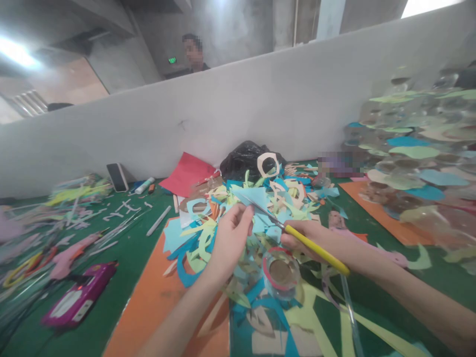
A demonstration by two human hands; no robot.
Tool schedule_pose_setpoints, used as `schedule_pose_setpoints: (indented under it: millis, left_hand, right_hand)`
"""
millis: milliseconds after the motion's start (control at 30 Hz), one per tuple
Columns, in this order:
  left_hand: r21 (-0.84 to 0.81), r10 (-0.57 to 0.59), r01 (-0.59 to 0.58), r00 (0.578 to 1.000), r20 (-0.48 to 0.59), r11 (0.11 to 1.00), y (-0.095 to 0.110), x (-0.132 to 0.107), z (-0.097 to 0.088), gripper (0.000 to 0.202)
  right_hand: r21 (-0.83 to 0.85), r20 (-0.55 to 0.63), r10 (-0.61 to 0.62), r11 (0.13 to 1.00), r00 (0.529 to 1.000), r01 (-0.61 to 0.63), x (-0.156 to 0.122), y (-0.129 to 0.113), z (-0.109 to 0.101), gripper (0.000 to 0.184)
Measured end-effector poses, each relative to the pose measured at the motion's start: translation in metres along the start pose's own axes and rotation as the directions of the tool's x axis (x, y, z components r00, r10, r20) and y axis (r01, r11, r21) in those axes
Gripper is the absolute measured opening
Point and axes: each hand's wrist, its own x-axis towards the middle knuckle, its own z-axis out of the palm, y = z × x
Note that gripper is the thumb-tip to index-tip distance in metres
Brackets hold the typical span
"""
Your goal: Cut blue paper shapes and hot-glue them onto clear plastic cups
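Note:
Pinched in my left hand (pixel 234 230) is a piece of light blue paper (pixel 258 195), held above a heap of cut scraps. My right hand (pixel 310 233) grips scissors with yellow handles (pixel 322 252). Their blades reach left to the paper, close to my left fingertips; whether they are biting into it is hard to make out. Just below my right hand sits a roll of tape (pixel 293 290) with a pinkish-red ring. Blue, green and cream paper scraps (pixel 203 245) surround both hands.
A magenta device (pixel 80 297) and a pink glue gun (pixel 69 255) lie left. Behind are a phone (pixel 117 177), red paper (pixel 188 176) and a black plastic bag (pixel 238 161). Clear domes layered with paper shapes (pixel 420 178) rise right. Beyond the white partition (pixel 148 129) is a person.

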Motion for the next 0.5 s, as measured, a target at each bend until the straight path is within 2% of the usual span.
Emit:
schedule_pose_setpoints:
  millis: [133,300,500]
  left_hand:
    - [-0.022,-0.04,0.041,0.999,0.008,0.999,0.0,-0.004,0.004,0.037]
    - [-0.011,-0.066,0.066,0.998,0.015,0.998,0.004,-0.004,0.004,0.038]
    - [-0.013,-0.025,0.025,0.998,-0.05,1.0,0.002,0.0,0.001,0.036]
  right_hand:
    - [0.001,0.001,-0.057,0.998,0.998,0.057,-0.007,-0.006,-0.001,0.053]
    - [-0.039,-0.006,-0.039,0.999,0.999,0.038,0.001,0.004,0.003,0.051]
    - [-0.042,-0.021,-0.034,0.999,0.999,0.033,0.0,0.001,0.0,0.052]
